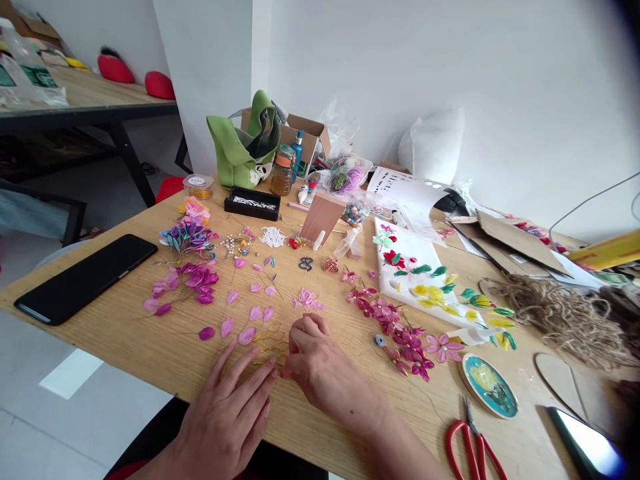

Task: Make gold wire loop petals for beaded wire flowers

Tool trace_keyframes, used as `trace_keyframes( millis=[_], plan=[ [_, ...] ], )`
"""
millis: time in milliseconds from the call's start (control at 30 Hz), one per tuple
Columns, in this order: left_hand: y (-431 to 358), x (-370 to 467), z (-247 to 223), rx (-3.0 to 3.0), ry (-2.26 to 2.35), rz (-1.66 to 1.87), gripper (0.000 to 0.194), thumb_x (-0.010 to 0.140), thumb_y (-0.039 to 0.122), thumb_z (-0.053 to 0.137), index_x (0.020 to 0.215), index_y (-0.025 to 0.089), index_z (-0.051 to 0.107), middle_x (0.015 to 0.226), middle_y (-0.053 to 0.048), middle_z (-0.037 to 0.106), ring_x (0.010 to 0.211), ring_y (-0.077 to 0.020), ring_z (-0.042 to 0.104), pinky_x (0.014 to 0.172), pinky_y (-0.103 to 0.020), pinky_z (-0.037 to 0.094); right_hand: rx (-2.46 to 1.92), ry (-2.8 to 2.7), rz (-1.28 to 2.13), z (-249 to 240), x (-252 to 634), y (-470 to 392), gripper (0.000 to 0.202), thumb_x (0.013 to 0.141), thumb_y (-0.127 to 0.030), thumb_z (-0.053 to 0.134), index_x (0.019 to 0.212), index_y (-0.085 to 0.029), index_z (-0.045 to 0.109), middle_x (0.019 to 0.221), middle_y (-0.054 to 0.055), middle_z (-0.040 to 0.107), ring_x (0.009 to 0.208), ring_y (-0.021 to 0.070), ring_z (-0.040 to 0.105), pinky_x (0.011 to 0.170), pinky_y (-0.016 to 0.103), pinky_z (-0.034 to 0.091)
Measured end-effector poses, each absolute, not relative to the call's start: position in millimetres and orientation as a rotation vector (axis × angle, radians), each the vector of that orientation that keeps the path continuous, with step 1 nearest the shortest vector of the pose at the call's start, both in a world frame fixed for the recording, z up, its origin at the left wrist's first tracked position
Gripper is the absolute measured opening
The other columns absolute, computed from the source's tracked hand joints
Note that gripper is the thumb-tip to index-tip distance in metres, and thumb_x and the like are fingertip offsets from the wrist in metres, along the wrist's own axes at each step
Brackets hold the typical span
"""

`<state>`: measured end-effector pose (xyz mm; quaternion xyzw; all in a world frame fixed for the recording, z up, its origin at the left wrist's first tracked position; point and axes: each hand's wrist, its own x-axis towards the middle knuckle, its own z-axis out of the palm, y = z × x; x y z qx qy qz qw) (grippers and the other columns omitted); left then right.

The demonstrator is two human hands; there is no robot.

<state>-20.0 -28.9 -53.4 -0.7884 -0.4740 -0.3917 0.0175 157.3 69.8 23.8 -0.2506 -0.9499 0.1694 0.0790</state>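
Near the table's front edge, my left hand (233, 407) lies with its fingers stretched out, fingertips beside thin gold wire loops (270, 339). My right hand (317, 363) is closed in a pinch at the right end of these gold wires; its fingertips are partly hidden. Just beyond the hands lie loose pink petals (247, 335) and a small heap of pale pink strips (308, 300). Magenta petals on wires (200, 280) are bunched to the left. To the right of my right hand spreads a cluster of magenta wire-edged flowers (407, 343), with a small grey spool (380, 340) beside it.
Red-handled pliers (473, 440) and a round painted disc (490, 385) lie at the front right. A black phone-like slab (87, 277) rests at the left edge. Behind stand a green bag (245, 150), a jar (283, 172) and a wooden block (323, 217). Twine (565, 320) is heaped right.
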Motion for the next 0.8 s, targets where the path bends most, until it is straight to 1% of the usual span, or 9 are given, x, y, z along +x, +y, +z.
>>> trace_keyframes(
  millis=[133,300,467,633,800],
  plan=[
    [-27.9,-21.4,-51.0,-2.444,-1.446,-1.164,0.032,0.092,0.018,0.053,0.121,0.019,0.066,0.120,-0.002,0.071,0.124,-0.0277,0.052,0.117,-0.053,0.025,-0.744,-2.840,0.513,25.2,157.1,70.0,0.031,0.097,-0.015,0.051,0.068,-0.019,0.063,0.079,0.002,0.055,0.090,0.0188,0.045,0.094,0.038,0.033],
    [-27.0,-21.4,-49.4,-2.427,-1.426,-1.124,0.035,0.091,0.015,0.052,0.124,0.018,0.064,0.118,-0.003,0.072,0.123,-0.0274,0.053,0.116,-0.053,0.027,-0.741,-2.782,0.613,22.9,160.5,70.8,0.026,0.094,-0.015,0.057,0.070,-0.019,0.065,0.080,0.002,0.057,0.091,0.0186,0.046,0.093,0.037,0.035],
    [-27.9,-20.0,-51.2,-2.423,-1.431,-1.162,0.032,0.091,0.016,0.053,0.119,0.016,0.066,0.117,-0.004,0.072,0.123,-0.0294,0.053,0.115,-0.054,0.028,-0.762,-2.607,0.756,17.8,165.8,75.8,0.014,0.089,-0.014,0.064,0.081,-0.022,0.072,0.085,0.001,0.059,0.093,0.0183,0.047,0.091,0.035,0.036],
    [-28.2,-20.3,-52.9,-2.428,-1.422,-1.178,0.031,0.091,0.016,0.052,0.118,0.016,0.067,0.117,-0.005,0.072,0.124,-0.0279,0.052,0.115,-0.052,0.029,-0.833,-2.532,0.667,16.6,167.2,80.0,0.017,0.094,-0.020,0.059,0.086,-0.022,0.074,0.086,0.004,0.058,0.092,0.0207,0.047,0.090,0.040,0.035],
    [-27.8,-20.9,-53.5,-2.430,-1.438,-1.157,0.030,0.091,0.017,0.051,0.117,0.018,0.068,0.116,-0.004,0.072,0.124,-0.0278,0.052,0.115,-0.052,0.028,-0.824,-2.629,0.627,13.6,164.0,78.7,0.018,0.097,-0.027,0.057,0.089,-0.024,0.073,0.089,0.004,0.060,0.095,0.0202,0.047,0.090,0.038,0.035]
  ],
)
